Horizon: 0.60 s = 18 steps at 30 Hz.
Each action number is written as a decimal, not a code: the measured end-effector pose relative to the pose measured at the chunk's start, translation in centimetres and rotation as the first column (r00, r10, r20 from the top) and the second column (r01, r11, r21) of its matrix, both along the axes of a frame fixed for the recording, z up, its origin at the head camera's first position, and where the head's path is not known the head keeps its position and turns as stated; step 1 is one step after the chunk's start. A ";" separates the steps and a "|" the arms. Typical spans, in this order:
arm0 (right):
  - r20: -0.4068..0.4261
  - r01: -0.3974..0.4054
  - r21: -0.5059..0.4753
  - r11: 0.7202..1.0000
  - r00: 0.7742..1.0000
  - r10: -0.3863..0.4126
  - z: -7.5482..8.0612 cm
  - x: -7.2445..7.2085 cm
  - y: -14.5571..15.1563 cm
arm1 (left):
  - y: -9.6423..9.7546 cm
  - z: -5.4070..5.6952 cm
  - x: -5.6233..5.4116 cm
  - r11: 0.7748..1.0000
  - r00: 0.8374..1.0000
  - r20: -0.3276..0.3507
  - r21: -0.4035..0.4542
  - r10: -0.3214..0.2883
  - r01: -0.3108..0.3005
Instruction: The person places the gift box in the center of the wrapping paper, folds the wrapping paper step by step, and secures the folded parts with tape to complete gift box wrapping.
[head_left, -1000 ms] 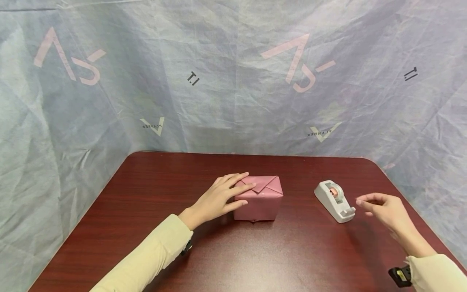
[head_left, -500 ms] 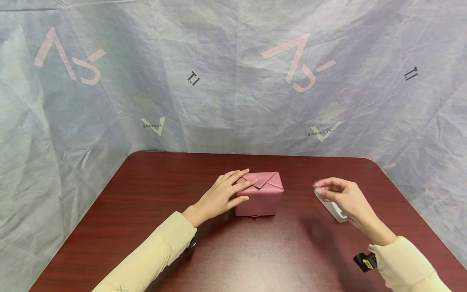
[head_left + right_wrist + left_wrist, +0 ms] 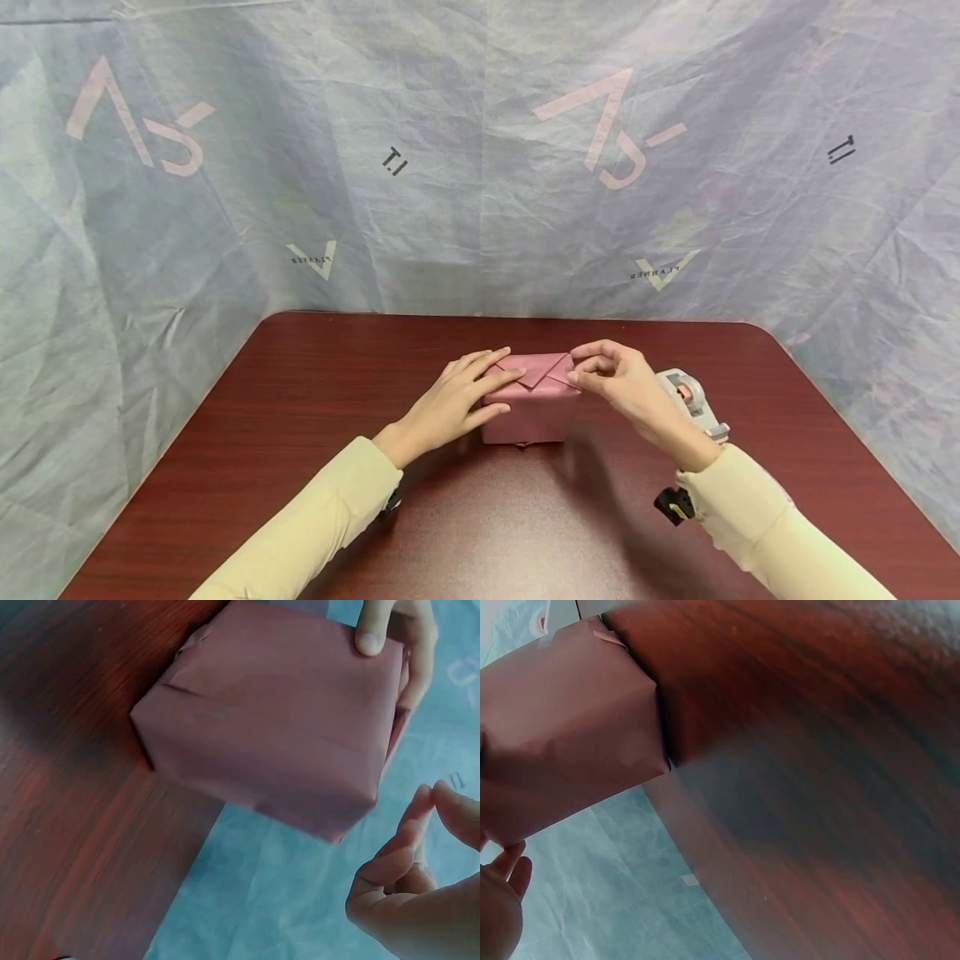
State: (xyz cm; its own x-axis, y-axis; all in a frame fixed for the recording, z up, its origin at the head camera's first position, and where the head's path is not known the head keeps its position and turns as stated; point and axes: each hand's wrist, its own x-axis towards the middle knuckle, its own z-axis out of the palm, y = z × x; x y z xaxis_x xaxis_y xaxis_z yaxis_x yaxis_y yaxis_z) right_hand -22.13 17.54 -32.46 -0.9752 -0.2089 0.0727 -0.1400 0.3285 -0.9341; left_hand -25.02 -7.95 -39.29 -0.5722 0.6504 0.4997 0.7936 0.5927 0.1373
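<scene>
A small box wrapped in pink paper [image 3: 528,417], its top folded into a pointed flap, stands on the table. My left hand [image 3: 453,404] rests on its left side, fingers spread fairly straight over the top and thumb against the front face; that thumb also shows in the right wrist view. At the top right corner, my right hand [image 3: 626,387] brings thumb and index fingertip together. They pinch what seems a small piece of clear tape, hardly visible here. Whether these fingertips touch the paper, I cannot tell. The right wrist view shows the pinching right hand [image 3: 420,877] beside the box [image 3: 277,712].
A white tape dispenser [image 3: 692,398] stands right of the box, partly hidden behind the right hand and wrist. The dark red wooden table [image 3: 337,367] ends at a grey printed cloth backdrop [image 3: 450,208] behind and at both sides.
My right hand has moved left from beside the tape dispenser, over it, to the box's top right corner. The box has shifted slightly away, and my left hand stays on it.
</scene>
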 end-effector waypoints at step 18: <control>0.029 -0.005 0.086 0.996 1.000 0.002 0.0 -0.6 -3.3 | 0.0 -0.2 0.0 1.000 1.000 0.010 0.004 0.012 -0.012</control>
